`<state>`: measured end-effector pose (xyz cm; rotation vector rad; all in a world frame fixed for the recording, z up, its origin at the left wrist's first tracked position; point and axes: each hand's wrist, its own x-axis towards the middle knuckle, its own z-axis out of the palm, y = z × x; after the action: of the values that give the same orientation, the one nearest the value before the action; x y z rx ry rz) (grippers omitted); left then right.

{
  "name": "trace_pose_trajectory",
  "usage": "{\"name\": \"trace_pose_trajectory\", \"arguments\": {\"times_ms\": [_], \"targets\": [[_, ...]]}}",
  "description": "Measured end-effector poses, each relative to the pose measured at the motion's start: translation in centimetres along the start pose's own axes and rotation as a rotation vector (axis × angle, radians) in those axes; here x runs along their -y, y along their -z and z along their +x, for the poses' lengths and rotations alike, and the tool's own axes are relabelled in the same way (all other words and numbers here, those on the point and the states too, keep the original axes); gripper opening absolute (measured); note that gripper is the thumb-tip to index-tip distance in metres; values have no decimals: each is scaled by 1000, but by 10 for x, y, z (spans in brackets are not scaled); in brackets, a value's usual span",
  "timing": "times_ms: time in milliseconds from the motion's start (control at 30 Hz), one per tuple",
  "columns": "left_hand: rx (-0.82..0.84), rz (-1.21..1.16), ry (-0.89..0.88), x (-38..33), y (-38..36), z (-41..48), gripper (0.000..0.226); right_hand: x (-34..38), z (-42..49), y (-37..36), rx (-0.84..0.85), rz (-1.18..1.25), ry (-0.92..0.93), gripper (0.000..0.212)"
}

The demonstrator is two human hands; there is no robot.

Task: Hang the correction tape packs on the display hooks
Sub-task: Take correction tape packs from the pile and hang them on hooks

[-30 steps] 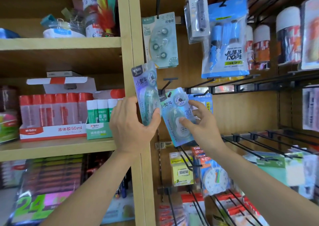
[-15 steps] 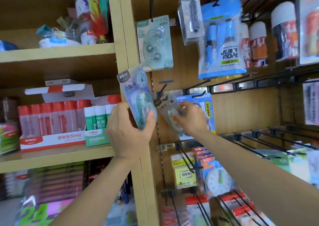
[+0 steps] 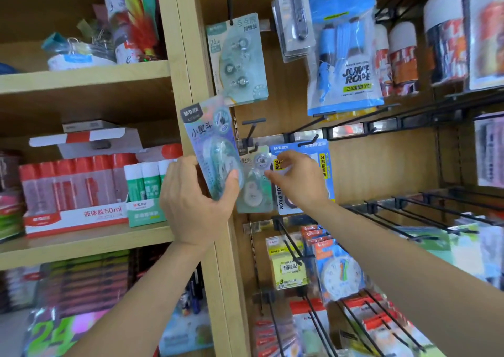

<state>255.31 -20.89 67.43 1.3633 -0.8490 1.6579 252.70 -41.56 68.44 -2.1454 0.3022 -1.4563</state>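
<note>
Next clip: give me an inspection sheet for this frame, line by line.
Surface: wooden display panel carrying black display hooks, several of them bare.
Job's things: one correction tape pack is in hand, off the hooks; second pack hangs at a hook, beside a blue value pack.
Clutter: jump rope pack, sticky notes, toy clock pack.
Grippers: left hand grips the first pack; right hand has fingertips at the second pack's edge, pinch unclear.
Cables: nothing seen.
Surroundings: wooden shelves on the left, with liquid glue boxes.
</note>
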Motion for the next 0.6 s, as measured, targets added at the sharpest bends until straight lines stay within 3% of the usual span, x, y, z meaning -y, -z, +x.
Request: {"name": "trace_pose_trajectory", "arguments": {"times_ms": [67,200,300,467,600], "targets": [[12,18,-9,0,1,0,44,8,-12,14,1,259,-4,27],[36,65,-88,0,1,1,41,37,-36,37,322,712,2,28],[68,54,-139,-1,3,2,40,54,-42,46,473,809,40,39],[75,-11,-191,-5,5,4,38,63,-32,52,505,868,34,42],[86,-31,-162,-1,4,2,42,67,-29,56,588,937,59,27]]}}
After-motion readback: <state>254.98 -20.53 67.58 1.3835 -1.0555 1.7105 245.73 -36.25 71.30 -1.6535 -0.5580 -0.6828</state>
